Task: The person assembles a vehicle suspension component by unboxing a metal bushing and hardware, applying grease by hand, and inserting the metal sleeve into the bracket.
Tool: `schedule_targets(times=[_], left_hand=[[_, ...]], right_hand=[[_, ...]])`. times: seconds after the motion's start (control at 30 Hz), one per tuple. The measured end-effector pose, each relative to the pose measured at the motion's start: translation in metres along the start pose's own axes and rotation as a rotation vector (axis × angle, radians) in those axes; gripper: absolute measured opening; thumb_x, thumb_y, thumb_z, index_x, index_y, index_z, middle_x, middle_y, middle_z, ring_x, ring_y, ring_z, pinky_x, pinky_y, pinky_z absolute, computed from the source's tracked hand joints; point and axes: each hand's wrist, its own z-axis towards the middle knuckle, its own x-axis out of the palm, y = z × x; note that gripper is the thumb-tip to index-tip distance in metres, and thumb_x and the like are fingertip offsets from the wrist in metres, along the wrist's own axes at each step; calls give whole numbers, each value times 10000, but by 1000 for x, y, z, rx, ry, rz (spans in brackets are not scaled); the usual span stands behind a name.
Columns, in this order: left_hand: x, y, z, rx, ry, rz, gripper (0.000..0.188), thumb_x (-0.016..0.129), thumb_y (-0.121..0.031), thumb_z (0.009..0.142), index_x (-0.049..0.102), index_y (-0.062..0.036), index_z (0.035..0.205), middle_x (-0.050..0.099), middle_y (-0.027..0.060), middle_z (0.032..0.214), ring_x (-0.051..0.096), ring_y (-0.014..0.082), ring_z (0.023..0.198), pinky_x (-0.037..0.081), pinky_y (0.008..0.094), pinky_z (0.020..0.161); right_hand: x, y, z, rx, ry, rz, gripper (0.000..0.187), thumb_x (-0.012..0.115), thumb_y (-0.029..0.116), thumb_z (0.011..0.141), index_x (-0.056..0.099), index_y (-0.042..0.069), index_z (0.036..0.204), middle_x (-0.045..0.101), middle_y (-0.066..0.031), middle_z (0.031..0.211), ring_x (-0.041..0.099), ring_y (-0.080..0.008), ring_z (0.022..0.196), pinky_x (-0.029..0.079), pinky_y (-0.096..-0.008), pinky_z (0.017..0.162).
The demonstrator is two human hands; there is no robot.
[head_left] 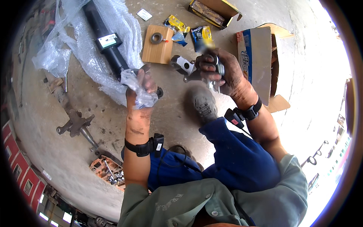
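Observation:
My left hand [148, 81] is closed on a crumpled clear plastic bag [145, 99], beside the lower end of a black cylinder [99, 23]. This cylinder, with a white label, lies on bubble wrap [130, 22]. Held up in front of me, my right hand [227, 70] has its fingers wrapped round a shiny metal part [219, 68]; a round, stacked edge shows, but the fingers hide most of it. Just left of that hand is a silver metal fitting [182, 65] with a round hole.
A steel ring [156, 38] sits on flattened cardboard [151, 55]. Yellow-and-blue packets [202, 36] lie behind. An open carton [255, 56] stands right, another box [211, 13] at the back. Left are a greasy axle-like part [77, 125] and a tool case [99, 166]. My shoe [204, 104] is between.

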Motion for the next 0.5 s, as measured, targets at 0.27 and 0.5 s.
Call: schedule_targets(times=[0.27,0.5], left_hand=[[53,-5,3,179,-585,230,306,615,-312,942,589,-57,1108,582,19,780,531,115,533,408,243,416],[3,-43,-22,244,-457,317,372,497,-402,975,603,-46,1009,521,0,663,510,149,507,392,297,423]], right_hand=[[1,24,-9,-242,-241,-101,289,457,272,1011,421,137,758,402,14,683,364,-49,480,203,-148,304],[-37,51,-13,-319,-38,177,182,468,211,998,467,78,874,451,-32,784,480,-84,645,346,-157,344]])
